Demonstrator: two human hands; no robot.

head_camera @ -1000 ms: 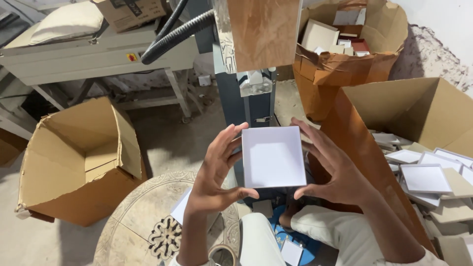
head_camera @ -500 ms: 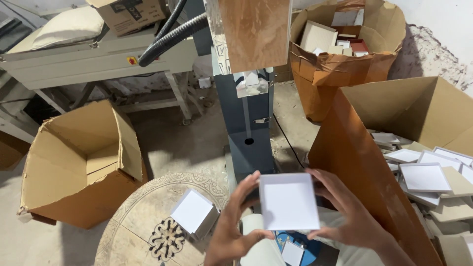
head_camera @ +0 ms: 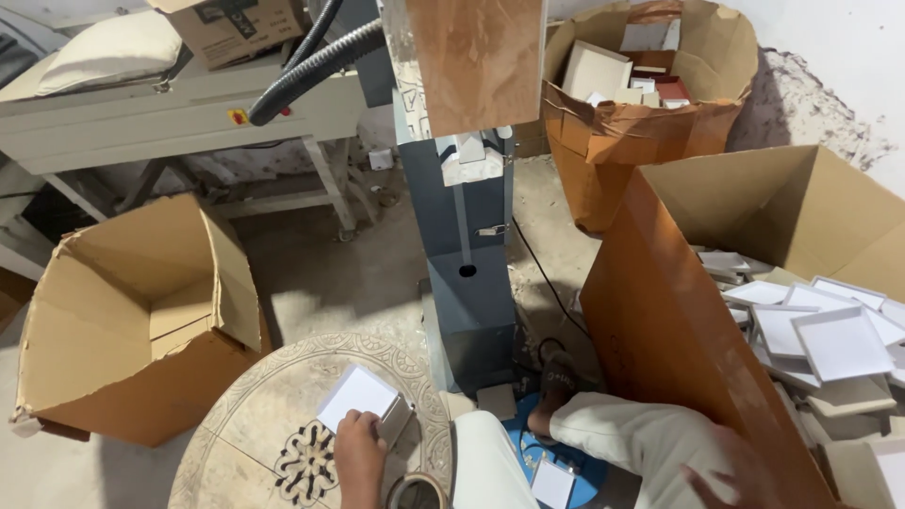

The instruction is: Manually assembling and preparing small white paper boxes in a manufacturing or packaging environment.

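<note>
My left hand (head_camera: 359, 454) is at the bottom edge, its fingers closed on the near edge of a small white square box (head_camera: 359, 396). The box lies flat on a round patterned table (head_camera: 255, 424). My right hand (head_camera: 738, 474) is blurred at the bottom right with fingers spread and nothing in it. It is next to the brown wall of a large cardboard box (head_camera: 660, 330) that holds several white box pieces (head_camera: 839, 341).
A grey-blue machine column (head_camera: 468, 273) stands ahead with a brown board (head_camera: 476, 61) on top. An open cardboard box (head_camera: 132, 320) sits at left, and another carton (head_camera: 641, 104) with several pieces at the back. A tape roll (head_camera: 416, 490) lies by my knee.
Both hands held the white box up before the machine, then lowered it. Now my left hand has it down on the round table and my right hand has swung away to the right.
</note>
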